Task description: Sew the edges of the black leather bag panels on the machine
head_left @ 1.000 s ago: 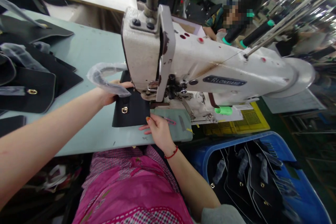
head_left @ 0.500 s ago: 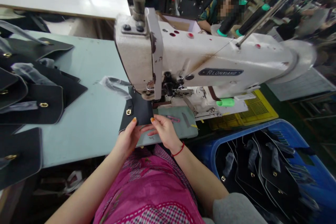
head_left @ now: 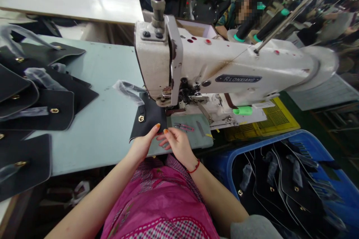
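A black leather bag panel [head_left: 150, 117] with a gold buckle [head_left: 141, 118] lies on the table, its far right part under the sewing machine's head [head_left: 155, 63]. A plastic-wrapped strap [head_left: 129, 91] trails from its far side. My left hand [head_left: 143, 145] grips the panel's near right corner, thumb on top and fingers beneath. Close beside that corner is my right hand [head_left: 181, 145], its fingers loosely apart and nothing visible in them. The right thumb tip is by the panel's edge; whether it touches is unclear. Small pink-handled thread snips [head_left: 185, 127] lie beyond my right hand.
More black bag pieces [head_left: 56, 99] with wrapped straps are piled at left. A blue crate [head_left: 232, 153] of similar pieces stands at right, near a yellow crate [head_left: 287, 119]. Thread cones [head_left: 249, 22] stand behind the machine. Other people sit or stand farther back.
My left hand has slid right along the panel's near edge to its corner. My right hand has come off the corner, slightly nearer me. The whole view has shifted a little.
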Demonstrator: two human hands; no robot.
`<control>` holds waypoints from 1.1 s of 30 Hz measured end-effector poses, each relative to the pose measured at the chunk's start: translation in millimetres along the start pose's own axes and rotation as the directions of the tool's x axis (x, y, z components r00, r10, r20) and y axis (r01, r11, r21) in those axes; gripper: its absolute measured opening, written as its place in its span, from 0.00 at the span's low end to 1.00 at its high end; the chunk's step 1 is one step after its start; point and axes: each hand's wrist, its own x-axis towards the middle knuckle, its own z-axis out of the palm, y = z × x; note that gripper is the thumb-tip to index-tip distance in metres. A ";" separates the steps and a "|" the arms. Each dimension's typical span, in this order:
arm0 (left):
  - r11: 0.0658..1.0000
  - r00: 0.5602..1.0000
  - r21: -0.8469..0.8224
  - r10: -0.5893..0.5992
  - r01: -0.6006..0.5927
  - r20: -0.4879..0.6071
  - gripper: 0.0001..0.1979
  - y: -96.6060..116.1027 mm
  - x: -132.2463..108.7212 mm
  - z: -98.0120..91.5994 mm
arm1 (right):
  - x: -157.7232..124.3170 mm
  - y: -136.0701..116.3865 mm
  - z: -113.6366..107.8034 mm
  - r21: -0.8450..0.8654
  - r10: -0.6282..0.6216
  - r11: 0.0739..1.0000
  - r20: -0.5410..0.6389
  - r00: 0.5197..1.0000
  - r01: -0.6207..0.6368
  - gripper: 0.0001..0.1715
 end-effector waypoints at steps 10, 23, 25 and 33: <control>0.964 0.997 0.266 -0.033 0.011 0.076 0.28 20.6 -9.8 -3.1 | 10.4 4.1 1.3 -0.026 -0.061 0.998 -0.100 0.993 0.058 0.22; 0.999 0.999 0.044 -0.023 0.022 0.024 0.25 12.8 3.7 10.0 | 17.3 10.1 6.4 0.059 -0.080 0.994 -0.157 0.984 0.090 0.23; 1.000 0.999 -0.001 -0.012 0.012 0.034 0.23 15.6 7.1 12.1 | 17.2 15.6 6.7 0.113 -0.079 0.989 -0.161 0.984 0.097 0.24; 0.983 0.993 -0.164 0.095 -0.083 0.070 0.22 34.5 14.7 24.3 | 17.9 68.2 -8.0 -0.059 -0.078 0.996 -0.201 0.977 0.067 0.29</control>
